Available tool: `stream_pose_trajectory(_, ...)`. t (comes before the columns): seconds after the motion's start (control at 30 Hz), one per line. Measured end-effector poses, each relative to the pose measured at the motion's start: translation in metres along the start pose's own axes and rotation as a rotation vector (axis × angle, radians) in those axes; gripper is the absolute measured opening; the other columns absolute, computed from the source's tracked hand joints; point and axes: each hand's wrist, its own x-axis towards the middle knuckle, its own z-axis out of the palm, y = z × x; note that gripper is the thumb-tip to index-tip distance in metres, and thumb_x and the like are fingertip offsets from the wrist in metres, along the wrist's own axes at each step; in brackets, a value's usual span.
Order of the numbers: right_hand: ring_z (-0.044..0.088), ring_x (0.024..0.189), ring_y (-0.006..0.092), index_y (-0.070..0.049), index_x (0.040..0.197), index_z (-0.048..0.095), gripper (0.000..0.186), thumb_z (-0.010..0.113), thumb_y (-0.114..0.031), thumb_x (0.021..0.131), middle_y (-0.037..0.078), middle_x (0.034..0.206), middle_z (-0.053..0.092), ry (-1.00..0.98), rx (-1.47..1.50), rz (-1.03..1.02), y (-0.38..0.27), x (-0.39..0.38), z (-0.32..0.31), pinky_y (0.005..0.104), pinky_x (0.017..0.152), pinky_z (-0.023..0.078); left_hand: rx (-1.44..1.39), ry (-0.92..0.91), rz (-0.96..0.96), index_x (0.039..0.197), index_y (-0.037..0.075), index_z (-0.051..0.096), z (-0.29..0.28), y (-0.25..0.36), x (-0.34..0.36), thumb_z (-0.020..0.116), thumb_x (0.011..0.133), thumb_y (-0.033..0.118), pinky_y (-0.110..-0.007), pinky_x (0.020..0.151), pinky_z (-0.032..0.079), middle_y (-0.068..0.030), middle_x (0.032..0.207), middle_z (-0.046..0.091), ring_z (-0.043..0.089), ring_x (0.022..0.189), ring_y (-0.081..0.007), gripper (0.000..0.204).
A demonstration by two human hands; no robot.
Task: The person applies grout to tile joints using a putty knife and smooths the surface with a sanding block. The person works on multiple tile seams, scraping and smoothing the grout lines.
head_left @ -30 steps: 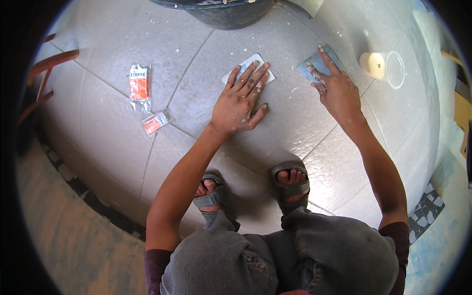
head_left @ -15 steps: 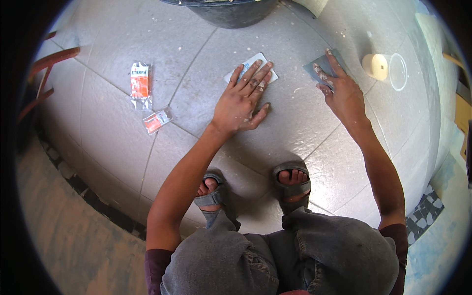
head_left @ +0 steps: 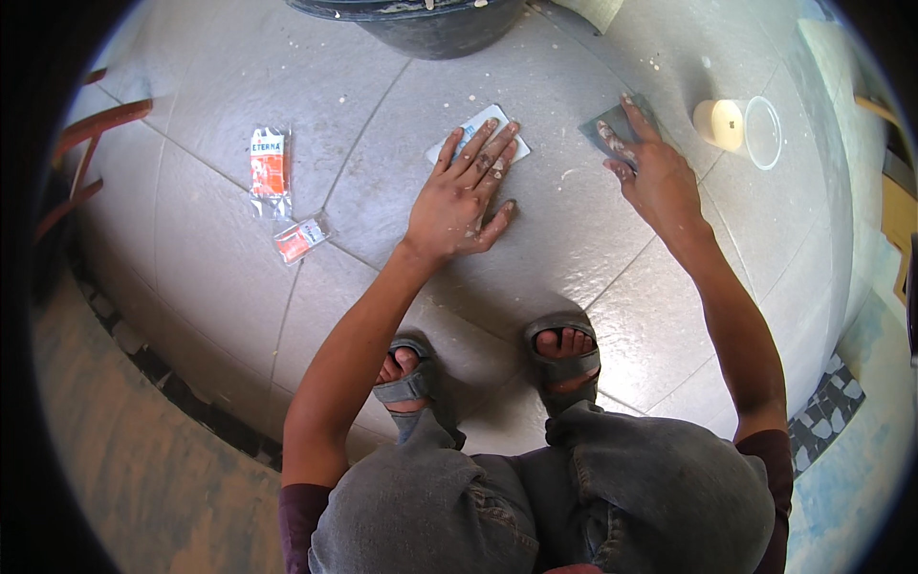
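My left hand lies flat with its fingers spread over a thin white square piece with blue print on the tiled floor. The square's exact kind is hidden under the fingers. Off to the right, my right hand rests on a dark grey-green square sheet that looks like sandpaper. Its index finger is stretched along the sheet, with another finger and the thumb apart from it. Pale, chalky smears cover the fingers of both hands. Both pieces stay on the floor.
Right of my right hand stands a clear plastic cup with cream-coloured matter low inside. A black basin is at the far edge. Orange-and-white plastic packets lie at left, near red-brown metal legs. My sandalled feet are close by.
The whole view has shifted slightly, so the floor things appear a little further left. Both hands stay on the same pieces, with hardly any movement against them.
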Motion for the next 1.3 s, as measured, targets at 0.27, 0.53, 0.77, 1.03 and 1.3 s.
stream_pose_trajectory(0.27,0.067,0.119,0.0336,-0.029,0.132,0.071,0.036,0.069,-0.025,0.097,-0.002,0.166,0.037,-0.046,-0.002,0.031,0.001,0.002,-0.001,0.0445,0.101,0.056,-0.004,-0.008,-0.001,0.160,0.008,0.035,-0.001,0.001,0.000,0.065,0.088,0.031,-0.050,0.130,0.013,-0.0064,0.170,0.030,0.024,0.158,-0.0267,0.081)
stream_pose_trajectory(0.53,0.067,0.118,0.0359,-0.016,0.131,0.071,0.035,0.070,-0.024,0.096,0.001,0.165,0.039,-0.024,0.023,0.015,-0.003,0.002,-0.003,0.0458,0.102,0.055,-0.009,0.005,0.006,0.160,0.008,0.035,0.001,0.002,0.001,0.065,0.088,0.031,-0.050,0.131,0.013,-0.0060,0.170,0.030,0.024,0.158,-0.0266,0.082)
stream_pose_trajectory(0.77,0.066,0.120,0.0351,-0.022,0.133,0.070,0.037,0.071,-0.025,0.096,0.002,0.164,0.039,-0.104,0.048,0.102,-0.003,0.002,-0.008,0.0461,0.102,0.054,0.023,0.002,0.016,0.157,0.002,0.041,-0.002,0.001,0.001,0.062,0.091,0.035,-0.049,0.130,0.014,-0.0080,0.169,0.031,0.024,0.157,-0.0265,0.077)
stream_pose_trajectory(1.03,0.067,0.119,0.0341,-0.021,0.134,0.069,0.039,0.071,-0.026,0.096,0.006,0.163,0.040,-0.015,0.076,-0.018,0.005,-0.001,0.001,0.0460,0.102,0.054,0.023,-0.006,0.013,0.156,0.002,0.041,-0.003,0.002,0.001,0.062,0.091,0.036,-0.049,0.130,0.014,-0.0074,0.169,0.030,0.023,0.158,-0.0258,0.077)
stream_pose_trajectory(1.3,0.068,0.115,0.0364,-0.015,0.141,0.063,0.046,0.071,-0.024,0.096,0.010,0.156,0.049,-0.109,0.092,0.102,-0.008,0.002,-0.009,0.0466,0.100,0.055,-0.011,0.007,0.007,0.159,0.006,0.036,-0.001,0.001,0.000,0.066,0.086,0.031,-0.050,0.130,0.012,-0.0072,0.169,0.031,0.025,0.157,-0.0268,0.083)
